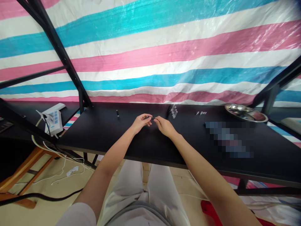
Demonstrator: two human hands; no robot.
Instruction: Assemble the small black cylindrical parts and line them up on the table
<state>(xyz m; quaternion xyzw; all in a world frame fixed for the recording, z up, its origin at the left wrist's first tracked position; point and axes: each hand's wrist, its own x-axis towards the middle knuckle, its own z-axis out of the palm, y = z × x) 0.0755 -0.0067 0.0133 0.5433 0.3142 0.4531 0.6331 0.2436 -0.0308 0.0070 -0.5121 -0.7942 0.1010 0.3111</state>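
Above the middle of the black table, my left hand (142,123) and my right hand (165,126) meet fingertip to fingertip. Pinched between them is a small dark piece (152,118), too small to name. Left of my hands stands a small black and clear tube (118,113). Beyond my right hand lie several clear tubes (174,111), with small black pieces (168,111) beside them. Farther right are several small clear and white pieces (201,113).
A shiny metal tray (246,113) sits at the table's (101,131) back right. In front of it lies a pixelated, unreadable area. A white power strip (55,121) and cords are at the left. Black metal posts (63,56) stand before a striped sheet (150,53).
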